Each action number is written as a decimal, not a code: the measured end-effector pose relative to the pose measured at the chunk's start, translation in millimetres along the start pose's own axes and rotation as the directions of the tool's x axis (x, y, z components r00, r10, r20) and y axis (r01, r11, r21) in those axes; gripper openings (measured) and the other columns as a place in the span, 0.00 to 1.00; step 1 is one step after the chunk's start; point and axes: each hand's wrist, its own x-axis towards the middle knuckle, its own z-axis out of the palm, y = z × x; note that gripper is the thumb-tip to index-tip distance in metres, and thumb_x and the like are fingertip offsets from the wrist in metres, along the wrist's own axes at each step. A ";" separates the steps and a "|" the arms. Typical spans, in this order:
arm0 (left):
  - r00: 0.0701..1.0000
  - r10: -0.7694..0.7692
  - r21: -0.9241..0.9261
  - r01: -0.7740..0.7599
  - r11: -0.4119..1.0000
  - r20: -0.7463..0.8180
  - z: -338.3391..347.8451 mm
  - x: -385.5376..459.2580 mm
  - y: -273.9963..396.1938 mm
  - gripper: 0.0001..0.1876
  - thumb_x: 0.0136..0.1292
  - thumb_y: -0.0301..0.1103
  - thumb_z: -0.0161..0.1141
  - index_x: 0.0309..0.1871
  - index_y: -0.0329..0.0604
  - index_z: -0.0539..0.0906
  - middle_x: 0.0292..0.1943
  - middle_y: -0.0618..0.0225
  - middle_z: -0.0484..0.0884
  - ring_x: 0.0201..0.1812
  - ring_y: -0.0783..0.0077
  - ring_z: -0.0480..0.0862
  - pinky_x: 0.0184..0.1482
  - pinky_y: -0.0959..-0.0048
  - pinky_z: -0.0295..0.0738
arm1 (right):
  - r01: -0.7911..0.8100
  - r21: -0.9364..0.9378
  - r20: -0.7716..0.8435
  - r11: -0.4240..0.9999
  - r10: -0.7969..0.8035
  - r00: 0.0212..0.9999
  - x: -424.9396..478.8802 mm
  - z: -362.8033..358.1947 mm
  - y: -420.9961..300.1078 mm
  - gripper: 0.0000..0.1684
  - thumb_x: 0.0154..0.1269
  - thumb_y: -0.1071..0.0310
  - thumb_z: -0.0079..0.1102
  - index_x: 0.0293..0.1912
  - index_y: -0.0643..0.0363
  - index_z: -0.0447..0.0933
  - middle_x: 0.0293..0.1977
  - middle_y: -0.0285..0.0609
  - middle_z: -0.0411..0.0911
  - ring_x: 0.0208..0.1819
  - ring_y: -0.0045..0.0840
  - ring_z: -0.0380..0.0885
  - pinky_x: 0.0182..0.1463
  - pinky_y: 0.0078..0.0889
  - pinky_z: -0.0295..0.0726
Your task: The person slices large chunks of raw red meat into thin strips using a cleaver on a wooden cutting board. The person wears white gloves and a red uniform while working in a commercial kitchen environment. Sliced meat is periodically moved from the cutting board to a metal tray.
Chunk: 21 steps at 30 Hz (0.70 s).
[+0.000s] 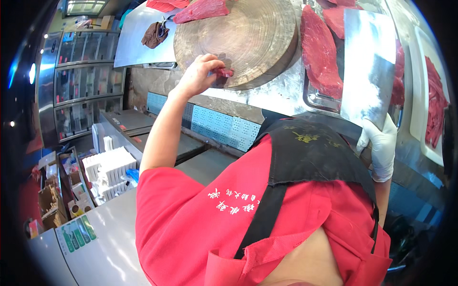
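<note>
At the near edge of a round wooden chopping block (250,39), my bare left hand (202,73) pinches a small scrap of red meat (225,73). My right hand (381,143), in a white glove, grips the handle of a broad cleaver (370,60). The cleaver's wide blade points away from me, over a metal tray (323,102), and hides part of the meat there. A long slab of raw red meat (320,53) lies on this tray, right of the block. Another piece of raw meat (202,10) rests on the block's far left edge.
A white plastic tub (417,89) on the far right contains meat strips (434,103). Scissors (162,26) lie on a brown cloth (152,37) left of the block. White stacked containers (111,166) and a glass-fronted steel cabinet (89,84) stand to the left.
</note>
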 end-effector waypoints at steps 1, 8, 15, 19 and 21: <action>0.999 -0.003 -0.050 0.001 0.999 -0.039 5.9 0.9 -0.3 0.17 0.56 0.22 0.63 0.50 0.41 0.84 0.48 0.58 0.82 0.51 0.52 0.81 0.56 0.62 0.76 | 0.012 -0.018 0.017 1.000 -0.011 1.000 4.3 5.8 -2.8 0.10 0.67 0.79 0.54 0.47 0.70 0.73 0.17 0.40 0.73 0.13 0.21 0.70 0.19 0.24 0.69; 0.950 -0.147 -0.595 0.288 0.751 0.275 9.9 54.2 24.6 0.14 0.68 0.27 0.59 0.55 0.35 0.82 0.39 0.57 0.84 0.39 0.69 0.81 0.46 0.71 0.76 | 0.031 -0.084 0.154 0.996 -0.018 0.988 19.3 40.7 -15.9 0.15 0.67 0.80 0.53 0.52 0.70 0.74 0.24 0.38 0.76 0.16 0.17 0.72 0.21 0.22 0.71; 0.992 -0.078 -0.331 0.040 0.943 -0.102 16.9 81.8 24.8 0.19 0.57 0.35 0.73 0.50 0.39 0.84 0.40 0.59 0.82 0.41 0.62 0.83 0.45 0.67 0.78 | 0.066 0.069 0.262 0.995 -0.082 0.962 45.5 79.2 -14.0 0.08 0.70 0.73 0.56 0.45 0.66 0.74 0.23 0.37 0.76 0.18 0.15 0.72 0.22 0.20 0.70; 0.938 -0.044 -0.218 -0.034 0.975 -0.344 31.2 65.7 24.0 0.12 0.56 0.31 0.74 0.42 0.40 0.87 0.38 0.63 0.84 0.37 0.67 0.84 0.41 0.70 0.80 | 0.025 0.140 0.270 0.990 -0.063 0.961 56.0 98.4 17.0 0.10 0.69 0.72 0.57 0.47 0.68 0.78 0.24 0.36 0.75 0.17 0.16 0.72 0.17 0.19 0.68; 0.919 -0.011 -0.246 -0.094 0.965 -0.395 38.1 65.9 35.7 0.09 0.57 0.30 0.72 0.40 0.40 0.87 0.37 0.63 0.84 0.35 0.67 0.84 0.39 0.72 0.80 | -0.031 0.116 0.309 0.993 -0.007 0.951 62.4 103.7 26.0 0.10 0.68 0.72 0.60 0.44 0.68 0.81 0.24 0.36 0.75 0.16 0.16 0.71 0.18 0.20 0.70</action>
